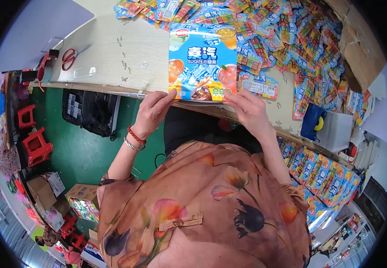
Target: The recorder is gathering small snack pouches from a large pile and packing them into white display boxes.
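A blue printed cardboard box (202, 64) with pictures of iced drinks lies at the near edge of the table. My left hand (154, 108) pinches its near left corner between thumb and fingers. At the near right corner, my right hand (248, 109) grips the box in the same way. Just beyond my right hand lies a flat candy packet (259, 85), printed side up. A large heap of similar colourful packets (287, 40) spreads over the far and right part of the table. Whether the box holds anything cannot be seen.
Red-handled scissors (69, 59) and a tape dispenser (47, 64) lie at the table's left end. A blue tape dispenser (312, 123) stands at the right edge. Several filled display boxes (318, 172) are stacked below right. On the green floor are a black suitcase (93, 111) and red stools (38, 146).
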A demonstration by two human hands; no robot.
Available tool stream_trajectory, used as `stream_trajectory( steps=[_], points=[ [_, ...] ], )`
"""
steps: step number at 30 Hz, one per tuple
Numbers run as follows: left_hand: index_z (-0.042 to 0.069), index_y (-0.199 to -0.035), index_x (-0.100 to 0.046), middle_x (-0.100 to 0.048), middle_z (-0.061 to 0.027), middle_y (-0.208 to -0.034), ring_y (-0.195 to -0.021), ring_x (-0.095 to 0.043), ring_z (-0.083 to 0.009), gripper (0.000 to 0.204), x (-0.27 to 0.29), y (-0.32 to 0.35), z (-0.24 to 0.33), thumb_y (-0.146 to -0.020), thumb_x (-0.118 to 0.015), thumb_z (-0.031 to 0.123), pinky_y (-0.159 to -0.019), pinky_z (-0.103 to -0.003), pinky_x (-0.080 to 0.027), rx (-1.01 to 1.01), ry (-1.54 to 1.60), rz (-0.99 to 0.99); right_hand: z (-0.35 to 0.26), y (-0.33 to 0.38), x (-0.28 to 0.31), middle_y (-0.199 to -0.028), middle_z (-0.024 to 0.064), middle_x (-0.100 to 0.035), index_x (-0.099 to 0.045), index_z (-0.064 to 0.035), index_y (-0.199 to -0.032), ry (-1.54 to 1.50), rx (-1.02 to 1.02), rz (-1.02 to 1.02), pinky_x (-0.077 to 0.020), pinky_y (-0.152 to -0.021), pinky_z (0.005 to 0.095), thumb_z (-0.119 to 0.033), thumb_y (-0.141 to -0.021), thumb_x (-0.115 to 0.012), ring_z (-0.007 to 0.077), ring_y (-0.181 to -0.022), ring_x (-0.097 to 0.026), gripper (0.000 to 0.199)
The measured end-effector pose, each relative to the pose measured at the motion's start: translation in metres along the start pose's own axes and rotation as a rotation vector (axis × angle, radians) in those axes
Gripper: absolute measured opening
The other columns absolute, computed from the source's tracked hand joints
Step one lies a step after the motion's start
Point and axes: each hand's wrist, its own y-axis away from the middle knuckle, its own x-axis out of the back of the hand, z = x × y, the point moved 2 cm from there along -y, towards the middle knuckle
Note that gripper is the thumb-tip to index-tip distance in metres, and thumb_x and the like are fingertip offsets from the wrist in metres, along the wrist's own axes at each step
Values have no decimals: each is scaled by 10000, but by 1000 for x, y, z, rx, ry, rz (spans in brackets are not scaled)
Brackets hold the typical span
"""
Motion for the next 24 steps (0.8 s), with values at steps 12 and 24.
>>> stream_trajectory(
  steps=[12,24],
  points=[
    [222,-1400,-429,-359,21,-1486,-1382,-314,-245,635,-22,-48,-10,-816,-674,269,-1148,-460,-226,-427,-156,-509,14,24,-20,-801,22,-513,-645,-110,-1135,287,183,124,-477,-641,354,-5,-725,-675,198,-742,-546,425],
    [206,-1373,-470,-435,30,-1438,-1363,-356,-260,590,-19,-49,-20,-819,-667,160,-1140,-468,-247,-473,10,-493,18,20,-48,-1212,10,-572,-631,-120,-1106,460,402,202,-332,-1076,492,-121,-794,-676,204,-1223,-489,315]
  ],
)
